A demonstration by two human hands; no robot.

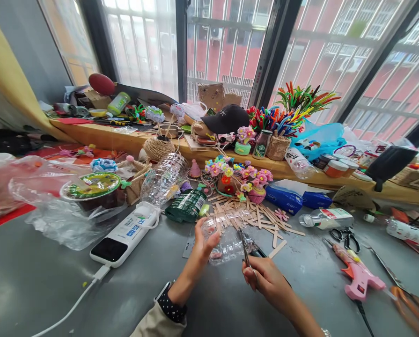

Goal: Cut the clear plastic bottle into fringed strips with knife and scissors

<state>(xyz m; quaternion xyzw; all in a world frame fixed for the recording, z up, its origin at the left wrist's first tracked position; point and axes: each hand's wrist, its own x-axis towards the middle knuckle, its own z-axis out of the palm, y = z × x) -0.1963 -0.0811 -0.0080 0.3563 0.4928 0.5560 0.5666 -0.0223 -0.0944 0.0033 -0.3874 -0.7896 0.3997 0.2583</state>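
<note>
My left hand (199, 250) is wrapped around the left side of a clear, ribbed piece of plastic bottle (227, 241), holding it just above the grey table (139, 295). From the right, my right hand (267, 277) grips a pair of scissors (245, 245) by the handles. The blades point away from me and meet the right part of the plastic; whether they are biting into it I cannot tell. Wooden craft sticks (261, 215) lie scattered just behind the plastic. A crumpled dark green plastic piece (185, 206) rests to its left.
A white power bank (123, 236) with a cable lies left, beside a lidded bowl (93, 189). On the right are pliers (346, 238), a pink glue gun (360, 276) and large scissors (402, 290). Pipe-cleaner flowers (226, 175) stand behind, below a crowded window ledge (202, 157).
</note>
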